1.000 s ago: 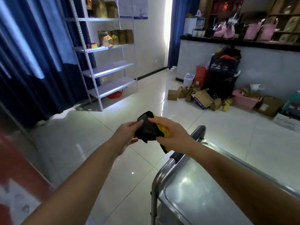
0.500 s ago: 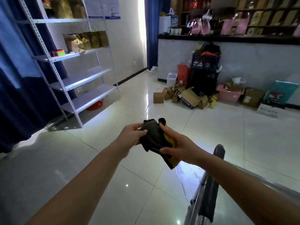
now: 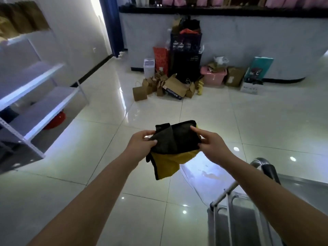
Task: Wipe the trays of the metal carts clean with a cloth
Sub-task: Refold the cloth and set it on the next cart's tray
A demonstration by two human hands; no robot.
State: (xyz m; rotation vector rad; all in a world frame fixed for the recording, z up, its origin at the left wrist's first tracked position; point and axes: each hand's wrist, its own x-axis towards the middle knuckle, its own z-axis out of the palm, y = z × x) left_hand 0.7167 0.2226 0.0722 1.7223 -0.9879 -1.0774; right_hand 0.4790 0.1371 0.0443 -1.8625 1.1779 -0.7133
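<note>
While both hands' fingers pinch cloth, it spreads wider than before, yellow side hanging.

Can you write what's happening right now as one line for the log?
stage: preparing cloth | left hand: pinching black-and-yellow cloth | right hand: pinching same cloth | shiny metal cart: lower right, untouched
</note>
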